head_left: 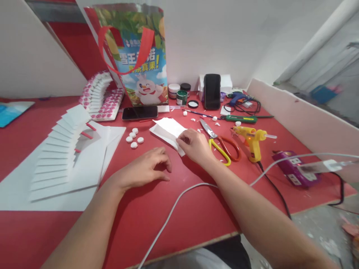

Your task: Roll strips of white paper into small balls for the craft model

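My right hand (pixel 196 147) is at the right edge of a folded white paper (pixel 168 130), its thumb and index finger pinched on that edge. The paper lies at a slant on the red table, looking like a flat sleeve or packet. Nearer to me, my left hand (pixel 150 168) rests just above the tabletop, holding nothing, thumb and curved fingers apart. Several small white round pieces (pixel 134 135) lie beyond it. Scissors (pixel 221 144) with one red and one yellow handle lie right of my right hand.
A fanned white paper construction (pixel 56 153) stands on the left. At the back are a printed bag (pixel 144 59), a phone lying flat (pixel 140 113), paint jars (pixel 181 98) and an upright phone (pixel 212 91). A yellow glue gun (pixel 251 140), purple box (pixel 291 168) and white cable (pixel 174 211) occupy the right side.
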The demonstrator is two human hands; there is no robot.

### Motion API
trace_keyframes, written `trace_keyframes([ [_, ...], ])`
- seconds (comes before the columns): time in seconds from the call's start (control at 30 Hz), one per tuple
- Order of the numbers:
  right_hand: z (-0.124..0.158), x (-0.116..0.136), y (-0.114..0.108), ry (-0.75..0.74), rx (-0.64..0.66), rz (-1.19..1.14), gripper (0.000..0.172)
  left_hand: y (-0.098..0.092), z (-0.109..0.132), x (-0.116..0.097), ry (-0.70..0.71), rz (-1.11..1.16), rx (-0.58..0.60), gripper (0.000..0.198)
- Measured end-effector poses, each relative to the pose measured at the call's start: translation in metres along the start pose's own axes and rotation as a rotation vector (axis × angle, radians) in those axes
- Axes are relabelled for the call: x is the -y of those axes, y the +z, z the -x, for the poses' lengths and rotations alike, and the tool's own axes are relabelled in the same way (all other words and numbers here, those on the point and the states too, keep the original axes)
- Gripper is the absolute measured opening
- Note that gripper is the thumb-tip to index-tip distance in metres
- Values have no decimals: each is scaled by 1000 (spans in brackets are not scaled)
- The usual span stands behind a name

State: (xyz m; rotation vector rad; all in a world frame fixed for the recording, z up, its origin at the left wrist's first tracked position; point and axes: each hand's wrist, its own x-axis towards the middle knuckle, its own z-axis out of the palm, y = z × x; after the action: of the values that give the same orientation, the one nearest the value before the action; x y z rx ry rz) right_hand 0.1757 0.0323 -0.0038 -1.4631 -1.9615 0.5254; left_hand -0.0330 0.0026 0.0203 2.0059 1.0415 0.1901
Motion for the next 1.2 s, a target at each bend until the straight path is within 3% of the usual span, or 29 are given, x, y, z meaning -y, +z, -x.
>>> trace_keyframes([
  [0.17, -2, -2, -4, 71, -139, -248, 12, 2, -2, 0, 69, -1, 9, 22],
  [0.27, -6, -4, -15, 156, -246, -601, 12, 7, -4, -11, 43, 215, -73, 18],
  [0.37, -12, -9, -31, 224, -378, -987, 13, 20, -15, -35, 11, 390, -168, 15],
  [0.5, -15, -12, -54, 274, -480, -1283, 18, 43, -35, -58, 257, 422, -313, 17],
  [0.57, -14, -9, -60, 309, -416, -1397, 20, 47, -40, -57, 203, 525, -380, 22],
  [0.63, -11, -4, -59, 347, -304, -1476, 22, 42, -39, -49, 5, 798, -413, 29],
  [0.7, -7, 2, -54, 373, -161, -1492, 22, 30, -35, -38, -5, 1166, -465, 46],
  [0.77, -5, 6, -48, 395, 2, -1428, 23, 18, -30, -28, 37, 1358, -484, 50],
  [0.87, -4, 8, -42, 402, 189, -1239, 24, 11, -24, -15, -8, 1420, -718, 27],
  [0.93, -3, 9, -39, 399, 252, -1120, 27, 15, -23, -9, -54, 1426, -799, 21],
  [1.07, 0, 9, -32, 327, 331, -936, 37, 29, -23, -6, -103, 1397, -711, 20],
  [1.2, 2, 9, -25, 304, 346, -830, 40, 31, -22, -6, -82, 1392, -639, 24],
])
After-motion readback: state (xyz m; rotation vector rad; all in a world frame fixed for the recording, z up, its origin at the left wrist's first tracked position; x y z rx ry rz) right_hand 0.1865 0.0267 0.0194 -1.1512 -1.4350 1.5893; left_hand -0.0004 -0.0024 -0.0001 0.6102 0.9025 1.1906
